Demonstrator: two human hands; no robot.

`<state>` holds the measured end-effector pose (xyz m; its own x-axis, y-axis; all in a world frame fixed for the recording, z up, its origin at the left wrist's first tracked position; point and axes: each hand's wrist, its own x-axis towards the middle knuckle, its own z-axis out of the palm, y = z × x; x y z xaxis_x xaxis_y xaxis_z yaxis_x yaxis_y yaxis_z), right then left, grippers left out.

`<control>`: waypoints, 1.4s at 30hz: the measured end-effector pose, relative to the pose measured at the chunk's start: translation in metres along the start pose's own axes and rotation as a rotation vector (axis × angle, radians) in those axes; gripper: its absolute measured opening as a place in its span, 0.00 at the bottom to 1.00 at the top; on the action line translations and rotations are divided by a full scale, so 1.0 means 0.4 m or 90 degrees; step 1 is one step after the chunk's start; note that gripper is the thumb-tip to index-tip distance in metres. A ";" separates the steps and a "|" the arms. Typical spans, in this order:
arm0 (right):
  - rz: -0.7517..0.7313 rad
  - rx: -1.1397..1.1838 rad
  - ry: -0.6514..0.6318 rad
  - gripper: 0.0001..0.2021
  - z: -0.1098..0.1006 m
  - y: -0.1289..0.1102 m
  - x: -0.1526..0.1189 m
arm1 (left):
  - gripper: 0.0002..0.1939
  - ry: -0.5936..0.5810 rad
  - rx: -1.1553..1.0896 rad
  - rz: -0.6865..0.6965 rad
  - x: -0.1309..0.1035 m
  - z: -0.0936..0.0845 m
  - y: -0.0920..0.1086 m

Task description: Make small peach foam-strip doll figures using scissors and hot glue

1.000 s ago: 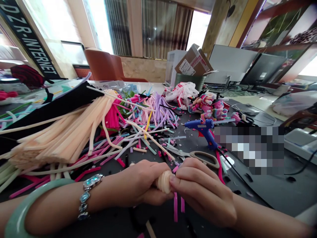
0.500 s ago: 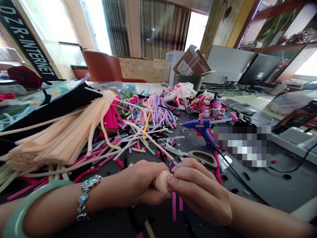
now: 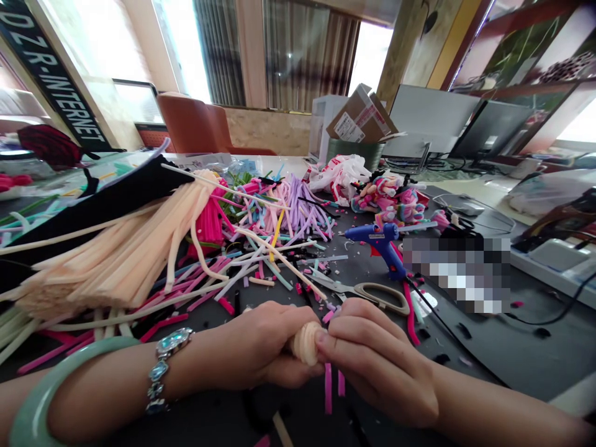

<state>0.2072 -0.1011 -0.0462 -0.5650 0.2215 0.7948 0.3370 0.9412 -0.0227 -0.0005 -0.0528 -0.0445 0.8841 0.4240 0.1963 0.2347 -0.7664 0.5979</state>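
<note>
A small cream coil of pipe cleaner [image 3: 306, 343] sits between my two hands, low in the middle of the view. My left hand [image 3: 274, 344] is closed around its left side. From the right, the thumb and fingertips of my right hand [image 3: 379, 360] pinch the coil's edge. The coil's back is hidden by my fingers. Just beyond my hands lie scissors [image 3: 356, 290] with beige handles. Further off, a blue glue gun [image 3: 379, 242] rests on the dark table, its cord running toward the lower right. Pink pipe cleaner pieces [image 3: 328, 388] lie below my hands.
A thick bundle of cream pipe cleaners [image 3: 125, 254] fills the left side. Behind are lilac pipe cleaners [image 3: 302, 208], a white and red plastic bag [image 3: 339, 174] and a multicoloured fuzzy pile [image 3: 391, 198]. At right stands a power strip [image 3: 554, 261]. Cut scraps litter the table.
Both hands keep the same grip on the coil and have barely moved. The coil looks turned very slightly. Everything on the table stays where it was.
</note>
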 end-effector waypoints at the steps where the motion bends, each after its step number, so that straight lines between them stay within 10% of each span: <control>1: 0.001 0.000 0.001 0.10 0.000 0.000 0.000 | 0.09 -0.005 -0.001 -0.003 0.001 -0.002 0.001; 42: 0.027 0.009 -0.020 0.10 -0.010 -0.009 0.001 | 0.11 -0.027 0.029 -0.019 -0.002 -0.002 0.004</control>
<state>0.2089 -0.1056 -0.0434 -0.5734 0.2696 0.7737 0.3509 0.9341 -0.0655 -0.0012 -0.0539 -0.0430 0.8927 0.4265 0.1454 0.2783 -0.7757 0.5663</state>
